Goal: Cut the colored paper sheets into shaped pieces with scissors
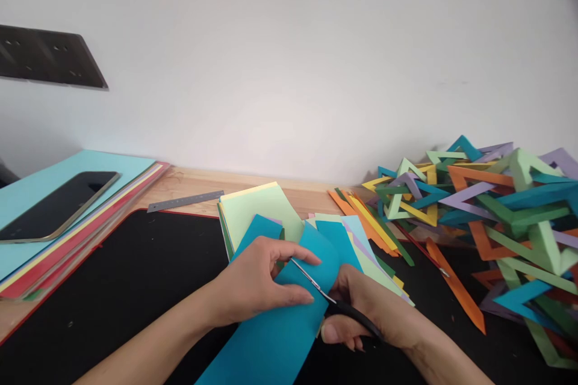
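The left hand (pixel 253 280) is closed on a blue sheet of paper (pixel 275 331), thumb below and fingers curled over its upper edge, pinching it where it bends upward; the sheet runs from the bottom of the view up between both hands, over the black mat (pixel 135 277). The right hand (pixel 361 307) grips a pair of scissors (pixel 334 304) by the black handles, fingers wrapped shut through them; the blades (pixel 307 277) point up and left and lie against the blue sheet, just beside the left fingertips — whether the blades are parted or closed I cannot tell.

Behind the hands lies a loose stack of cut sheets (pixel 262 207), pale green on top, with more blue and lilac pieces fanned out to its right; a grey metal ruler (pixel 185 201) rests at the back edge of the mat, on the wooden table (pixel 189 183). To the left sits a pile of large coloured sheets (pixel 90 210), light blue uppermost, with a dark phone (pixel 58 204) lying on it. On the right, a bundle of orange, yellow and green strips (pixel 370 216) lies beside a big heap of folded paper triangles (pixel 506 210) in many colours — green, purple, orange, teal; one long orange strip (pixel 456 286) lies apart on the mat. A dark panel (pixel 49 57) is fixed to the white wall.
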Available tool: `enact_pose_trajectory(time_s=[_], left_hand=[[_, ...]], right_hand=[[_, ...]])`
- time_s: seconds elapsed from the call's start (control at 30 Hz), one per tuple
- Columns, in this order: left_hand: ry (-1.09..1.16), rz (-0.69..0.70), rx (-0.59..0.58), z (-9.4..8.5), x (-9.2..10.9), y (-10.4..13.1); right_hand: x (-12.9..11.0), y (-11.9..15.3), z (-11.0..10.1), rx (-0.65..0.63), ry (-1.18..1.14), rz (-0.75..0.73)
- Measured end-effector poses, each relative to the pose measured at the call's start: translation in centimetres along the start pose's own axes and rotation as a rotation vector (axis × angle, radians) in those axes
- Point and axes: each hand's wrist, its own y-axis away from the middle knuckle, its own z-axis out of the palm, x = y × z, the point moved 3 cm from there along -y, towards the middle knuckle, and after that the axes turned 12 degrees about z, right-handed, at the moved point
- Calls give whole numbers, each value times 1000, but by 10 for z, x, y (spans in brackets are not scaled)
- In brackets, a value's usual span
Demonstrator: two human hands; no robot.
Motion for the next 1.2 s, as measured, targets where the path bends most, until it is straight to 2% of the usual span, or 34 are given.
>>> enact_pose_trajectory(time_s=[0.23,0.4,0.47,0.53,0.63,0.7,0.8,0.9,1.0,1.13,1.2], left_hand=[[15,-36,-7,1,2,-1],[46,-41,68,-2,4,-2],[48,-54,128,-4,3,-2],[34,-74,180,-6,2,-2],[38,-44,241,-8,1,-1],[87,27,287,-9,1,-1],[173,172,342,-10,1,0],[265,269,371,-9,2,1],[428,215,375,-5,-1,0],[671,132,400,3,-3,-1],[724,114,378,3,-3,-1]], right_hand=[[-3,2,0,15,6,24],[-5,1,2,-32,-59,-91],[-6,2,0,5,-108,-206],[-10,6,-6,204,-138,-371],[-16,18,-17,654,-153,-597],[-20,24,-18,792,-121,-702],[-24,21,-13,720,-44,-790],[-22,13,-7,672,75,-774],[-19,8,-2,663,127,-713],[-18,6,4,624,74,-576],[-18,4,3,625,43,-514]])
